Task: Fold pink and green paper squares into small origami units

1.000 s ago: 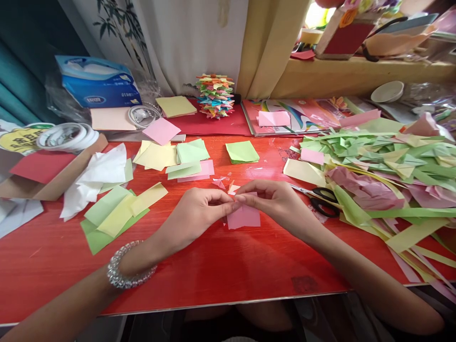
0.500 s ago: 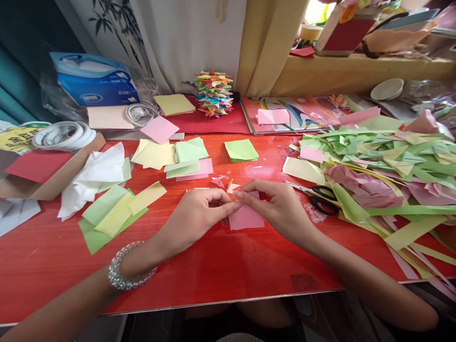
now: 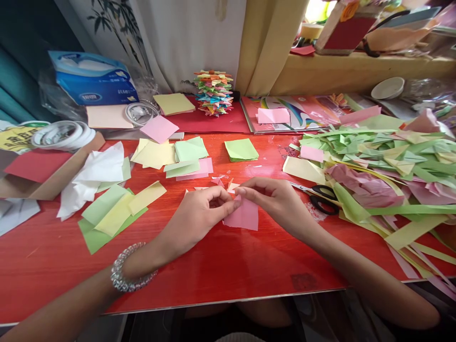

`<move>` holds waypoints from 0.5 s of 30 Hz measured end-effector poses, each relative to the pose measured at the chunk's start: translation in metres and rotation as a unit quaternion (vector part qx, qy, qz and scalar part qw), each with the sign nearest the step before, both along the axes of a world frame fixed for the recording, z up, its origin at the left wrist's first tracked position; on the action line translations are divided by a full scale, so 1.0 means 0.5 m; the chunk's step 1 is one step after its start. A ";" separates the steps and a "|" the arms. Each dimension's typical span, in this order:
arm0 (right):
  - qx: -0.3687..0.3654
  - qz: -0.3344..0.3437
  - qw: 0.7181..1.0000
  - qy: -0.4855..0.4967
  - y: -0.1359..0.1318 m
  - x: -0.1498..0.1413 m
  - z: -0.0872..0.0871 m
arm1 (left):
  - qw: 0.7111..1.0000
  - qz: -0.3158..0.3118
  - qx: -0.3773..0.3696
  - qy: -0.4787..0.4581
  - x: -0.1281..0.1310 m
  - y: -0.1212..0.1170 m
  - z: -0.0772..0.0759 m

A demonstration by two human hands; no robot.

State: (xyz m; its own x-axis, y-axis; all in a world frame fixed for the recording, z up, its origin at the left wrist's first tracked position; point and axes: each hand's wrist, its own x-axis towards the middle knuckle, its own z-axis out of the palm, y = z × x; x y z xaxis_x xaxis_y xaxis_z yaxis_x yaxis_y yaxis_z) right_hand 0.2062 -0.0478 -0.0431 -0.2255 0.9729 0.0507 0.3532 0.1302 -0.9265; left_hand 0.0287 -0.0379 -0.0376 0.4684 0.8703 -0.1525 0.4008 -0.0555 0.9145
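Between the fingertips of both hands is a pink square of paper (image 3: 242, 216), pinched at its upper edge and hanging toward me over the red table. My left hand (image 3: 204, 216), with a beaded bracelet on the wrist, is closed on it with thumb and forefinger. My right hand (image 3: 272, 202) meets it from the right in a pinch on the same paper. Just behind the fingers lie small folded paper pieces (image 3: 231, 186), partly hidden. A pair of scissors (image 3: 322, 197) with black handles rests right of my right hand.
Green sticky-size squares (image 3: 241, 149) lie beyond my hands. A colourful folded-paper tower (image 3: 213, 93) stands at the back. Folded pieces and paper strips (image 3: 388, 152) heap up on the right. At left are paper sheets (image 3: 114, 216), a crumpled tissue (image 3: 94, 173) and tape rolls (image 3: 62, 135).
The pink paper has shifted slightly left and tilted in my fingers. Both hands stay pinched together in nearly the same place, and the rest of the table looks unchanged.
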 end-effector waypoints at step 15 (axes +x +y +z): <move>0.046 -0.019 0.996 -0.079 -0.005 -0.007 -0.004 | 1.000 -0.024 0.001 -0.005 0.002 0.002 0.006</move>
